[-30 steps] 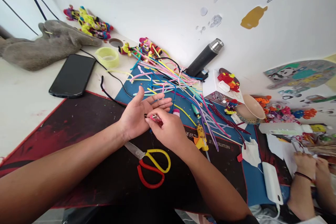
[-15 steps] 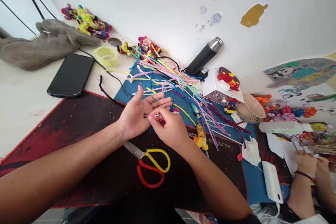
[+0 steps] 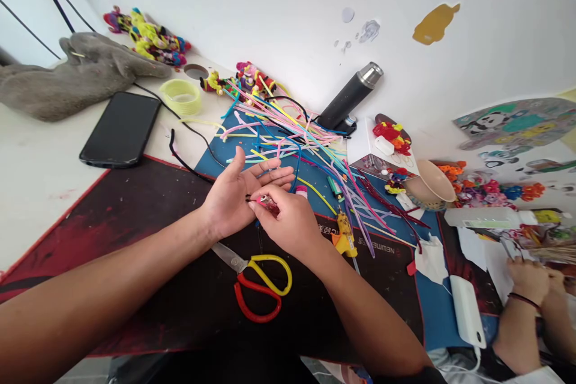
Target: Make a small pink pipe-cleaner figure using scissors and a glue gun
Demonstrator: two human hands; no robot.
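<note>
My left hand (image 3: pixel 231 201) is palm up with its fingers stretched out. Tiny black bits (image 3: pixel 248 197) lie on that palm. My right hand (image 3: pixel 290 216) pinches a small pink-red object (image 3: pixel 266 200) with a shiny part; its kind is too small to make out. The object's front end points at the black bits and is very close to them; I cannot tell if it touches. Below both hands, scissors (image 3: pixel 263 285) with one yellow and one red handle rest on the dark mat (image 3: pixel 180 306). Colourful pipe cleaners (image 3: pixel 288 126) are heaped just beyond my fingers.
A yellow glue gun (image 3: pixel 344 235) lies right of my right hand. Farther back are a black thermos (image 3: pixel 351 96), a white box (image 3: pixel 360 150) and a bowl (image 3: pixel 429 186). At left sit a phone (image 3: pixel 120 129) and a yellow coil (image 3: pixel 181 98). Another person's hands (image 3: pixel 528 282) work at far right.
My right hand has shifted slightly left, bringing the pink-red object closer to the black bits on my left palm. My left hand stays nearly still.
</note>
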